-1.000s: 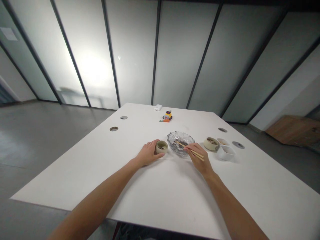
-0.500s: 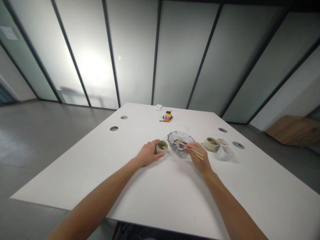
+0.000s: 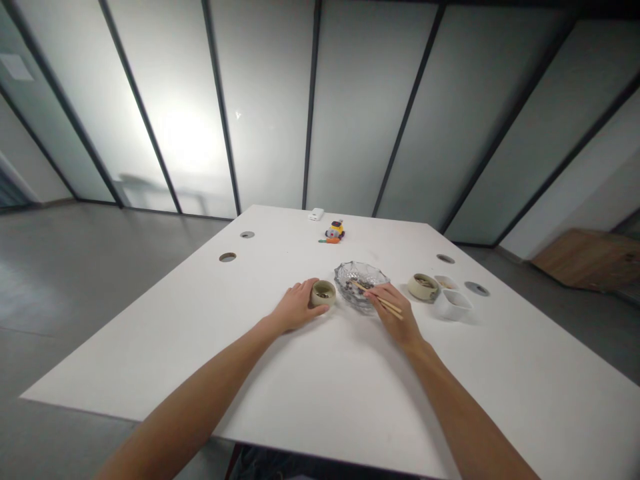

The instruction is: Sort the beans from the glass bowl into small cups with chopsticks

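Observation:
My left hand (image 3: 296,307) is curled round the side of a small pale-green cup (image 3: 325,302) standing on the white table. A few small dark bits lie inside that cup. Wooden chopsticks (image 3: 391,307) are held in my right hand (image 3: 399,319), their tips down in a clear faceted glass bowl (image 3: 345,269). Small dark pieces are scattered over the bottom of the bowl; whether the tips pinch one, I cannot make out. The bowl stands just right of the cup, and my right fingers hover at its near right rim.
Right of the bowl stand a second pale-green cup (image 3: 419,291) with bits inside and two small white containers (image 3: 454,307). Farther back are a toy truck (image 3: 335,229), a toy carrot (image 3: 330,241) and a white box (image 3: 316,214). Round holes (image 3: 228,257) pierce the table (image 3: 280,387).
My right hand and the chopsticks have shifted slightly left and down at the bowl. The left hand stays on the cup.

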Available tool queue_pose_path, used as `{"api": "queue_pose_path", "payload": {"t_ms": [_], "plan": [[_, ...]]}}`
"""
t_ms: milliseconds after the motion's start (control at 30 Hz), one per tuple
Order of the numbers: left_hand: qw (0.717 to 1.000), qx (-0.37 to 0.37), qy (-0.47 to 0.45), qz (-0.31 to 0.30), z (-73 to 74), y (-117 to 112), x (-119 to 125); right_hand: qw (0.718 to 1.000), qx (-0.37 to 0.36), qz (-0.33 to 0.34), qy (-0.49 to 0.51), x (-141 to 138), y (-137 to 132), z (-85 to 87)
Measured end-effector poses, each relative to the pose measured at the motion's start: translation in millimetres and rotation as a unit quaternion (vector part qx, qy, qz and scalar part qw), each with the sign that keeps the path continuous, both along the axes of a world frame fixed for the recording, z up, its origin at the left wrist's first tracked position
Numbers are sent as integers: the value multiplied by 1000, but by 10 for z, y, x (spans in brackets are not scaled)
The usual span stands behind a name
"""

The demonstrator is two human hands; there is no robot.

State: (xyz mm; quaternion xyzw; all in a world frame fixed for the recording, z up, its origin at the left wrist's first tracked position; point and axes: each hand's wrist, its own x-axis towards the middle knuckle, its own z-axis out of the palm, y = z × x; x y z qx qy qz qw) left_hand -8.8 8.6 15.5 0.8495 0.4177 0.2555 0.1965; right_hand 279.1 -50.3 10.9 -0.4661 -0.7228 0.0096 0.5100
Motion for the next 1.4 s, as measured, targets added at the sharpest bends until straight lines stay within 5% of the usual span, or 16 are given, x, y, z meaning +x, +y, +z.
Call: {"api": "queue_pose_path", "payload": {"t_ms": [500, 733, 933, 1400], "plan": [[1000, -9, 2, 0, -20, 19, -2, 989, 47, -112, 85, -8, -80, 167], [1000, -8, 3, 2, -15, 19, 2, 971, -18, -18, 239, -114, -117, 188], [1000, -10, 8, -1, 2, 15, -11, 989, 48, -105, 95, -17, -54, 148], [1000, -5, -1, -1, -28, 20, -2, 998, 24, -56, 29, 30, 101, -56]]}}
